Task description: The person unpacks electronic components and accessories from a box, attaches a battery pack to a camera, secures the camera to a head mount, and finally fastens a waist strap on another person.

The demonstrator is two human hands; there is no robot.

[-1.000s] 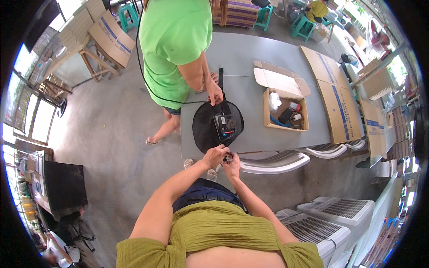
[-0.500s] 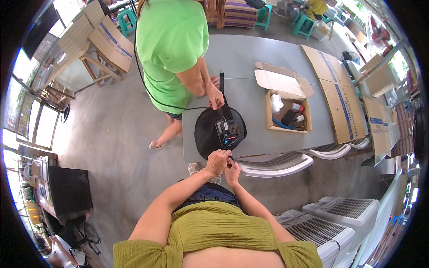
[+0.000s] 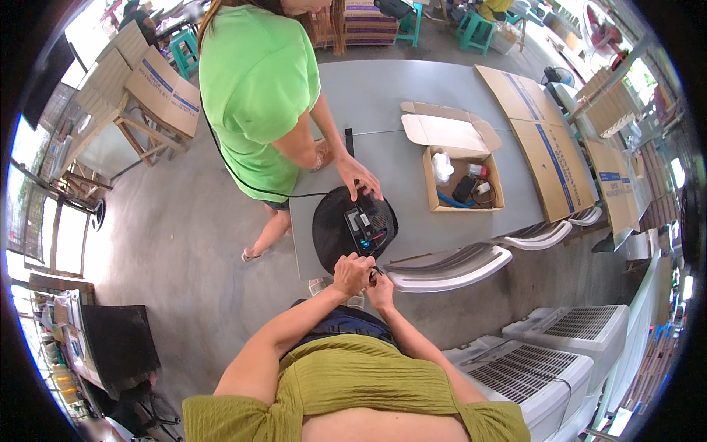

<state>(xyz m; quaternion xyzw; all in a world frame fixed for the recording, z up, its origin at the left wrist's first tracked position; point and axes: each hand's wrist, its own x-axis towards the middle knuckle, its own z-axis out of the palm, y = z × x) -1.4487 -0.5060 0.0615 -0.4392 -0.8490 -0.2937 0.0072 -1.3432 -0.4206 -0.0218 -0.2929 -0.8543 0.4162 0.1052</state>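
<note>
My left hand [image 3: 353,275] and my right hand [image 3: 380,292] are together at the table's near edge, fingers closed around a small dark piece [image 3: 374,273] that is mostly hidden. Just beyond them lies a rounded black thing [image 3: 329,225], looking like fabric. On top of it is a black electronic device [image 3: 361,227] with a small blue light and thin wires. A person in a green shirt [image 3: 254,96] stands at the left. That person's hand [image 3: 359,177] reaches over the far part of the black thing, fingers spread.
An open cardboard box [image 3: 434,199] on the grey table [image 3: 368,92] holds a white bundle, a red-and-white item and dark parts. Flattened cardboard [image 3: 534,132] covers the right end. White chairs [image 3: 449,274] are tucked under the near edge. White slatted units [image 3: 523,376] stand at lower right.
The other person's hand has gone from pinching near the strap to spreading over the black thing. My hands remain together on the dark piece. The whole view has shifted slightly.
</note>
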